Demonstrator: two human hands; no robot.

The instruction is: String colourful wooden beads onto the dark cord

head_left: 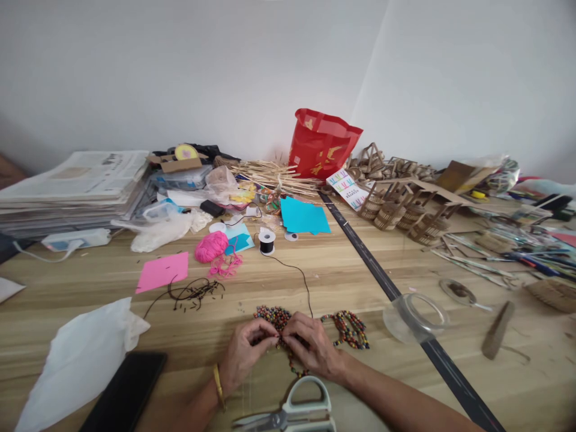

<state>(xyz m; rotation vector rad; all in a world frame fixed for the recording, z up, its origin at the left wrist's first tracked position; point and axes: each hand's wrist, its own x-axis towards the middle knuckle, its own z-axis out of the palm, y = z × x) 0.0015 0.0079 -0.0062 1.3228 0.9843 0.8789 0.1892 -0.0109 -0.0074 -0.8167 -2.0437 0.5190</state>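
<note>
My left hand (245, 353) and my right hand (311, 345) meet at the near middle of the wooden table (342, 282). Their fingertips pinch a strand of small multicoloured beads (272, 317) between them. More strung beads (350, 327) lie in loops just right of my right hand. A thin black thread (300, 277) runs from the beads back to a small black spool (267, 241). White-handled scissors (292, 414) lie below my hands at the table's near edge.
A black phone (126, 393) and white plastic bag (83, 355) lie near left. Pink paper (162, 271), pink yarn (211, 246), blue paper (303, 216), newspapers (76, 183), a red bag (321, 144), small woven baskets (396, 210) and a clear tape roll (416, 315) crowd the table.
</note>
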